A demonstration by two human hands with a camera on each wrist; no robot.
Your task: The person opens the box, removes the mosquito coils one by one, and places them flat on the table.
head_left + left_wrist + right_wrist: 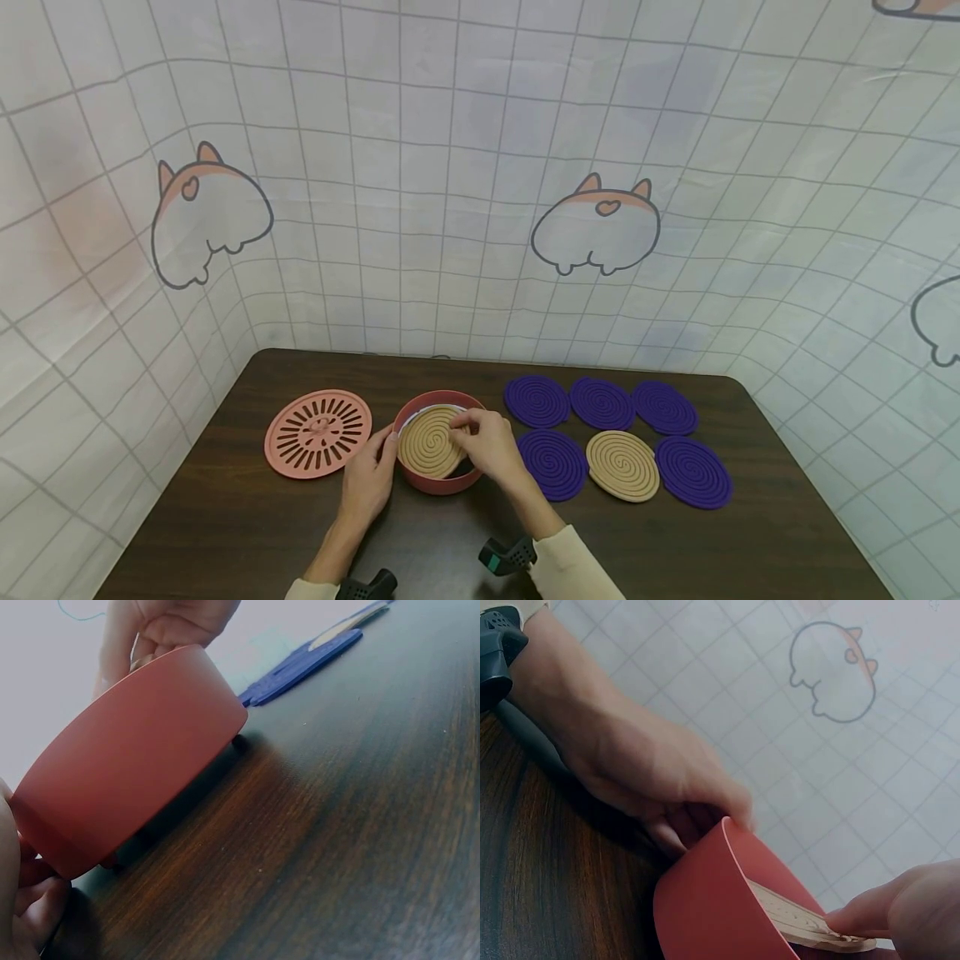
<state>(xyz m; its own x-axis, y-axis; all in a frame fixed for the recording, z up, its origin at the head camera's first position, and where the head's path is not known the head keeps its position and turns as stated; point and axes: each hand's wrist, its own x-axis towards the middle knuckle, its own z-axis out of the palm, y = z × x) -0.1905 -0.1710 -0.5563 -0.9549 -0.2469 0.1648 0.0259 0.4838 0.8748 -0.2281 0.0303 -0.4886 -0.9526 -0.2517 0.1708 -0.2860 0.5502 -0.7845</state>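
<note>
A round red tin (438, 485) sits on the table, its open top facing up. My left hand (367, 481) grips its left side, thumb at the rim. Inside lies a beige mosquito coil (426, 443), tilted, as the right wrist view shows its edge (810, 924) slanting within the wall. My right hand (489, 446) pinches that coil near its right edge, above the tin's opening. A dark gap shows in the tin below the coil. In the left wrist view the tin's red wall (131, 757) hides the coil.
Left of the tin lies a pink slotted lid (318, 434). To the right, several purple coils (552, 463) lie in two rows with one beige coil (622, 465) among them. The dark wooden table (225, 533) meets a grid-patterned curtain (420, 208) behind.
</note>
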